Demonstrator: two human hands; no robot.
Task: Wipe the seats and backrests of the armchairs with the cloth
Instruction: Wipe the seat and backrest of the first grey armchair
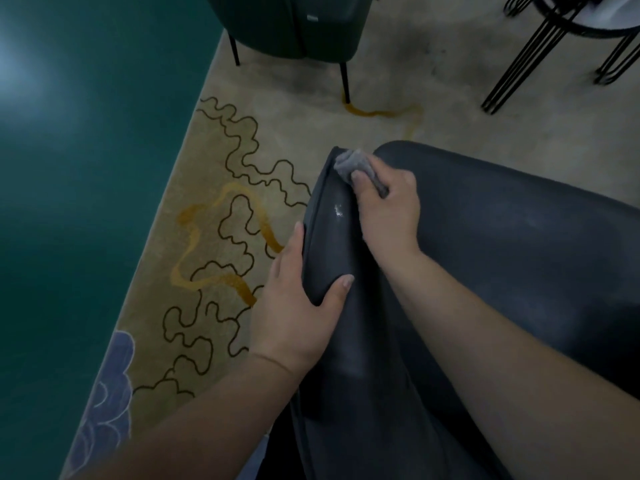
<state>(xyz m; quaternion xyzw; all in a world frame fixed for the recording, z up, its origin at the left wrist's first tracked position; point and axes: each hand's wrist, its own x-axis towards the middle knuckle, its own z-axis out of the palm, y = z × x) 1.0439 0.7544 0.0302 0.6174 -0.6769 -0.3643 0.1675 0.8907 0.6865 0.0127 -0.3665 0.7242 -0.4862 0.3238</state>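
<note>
At the far left we see a dark green floor [86, 185], and beside it a beige rug [221, 188] with wavy dark outlines, orange swirls and a pale purple shape at its lower left corner. Next we meet our left hand [298, 306], which grips the outer edge of the near armchair [502, 271]: its fingers lie along the outside of the padded edge and its thumb curls over onto the inner face, so the edge is clamped between them. Above it, a small shiny spot [337, 210] glints on the dark leather. Just to the right, our right hand [388, 209] holds a bunched grey cloth [356, 166], fingers curled round it and the thumb laid on top, and presses it against the top of that same padded edge, in the crease where it meets the seat. The two hands sit near each other on the chair but do not touch. Farther back, a second, green armchair [294, 26] stands on thin dark legs on the rug, and at the top right we see the black wire legs of a round table [540, 53].
</note>
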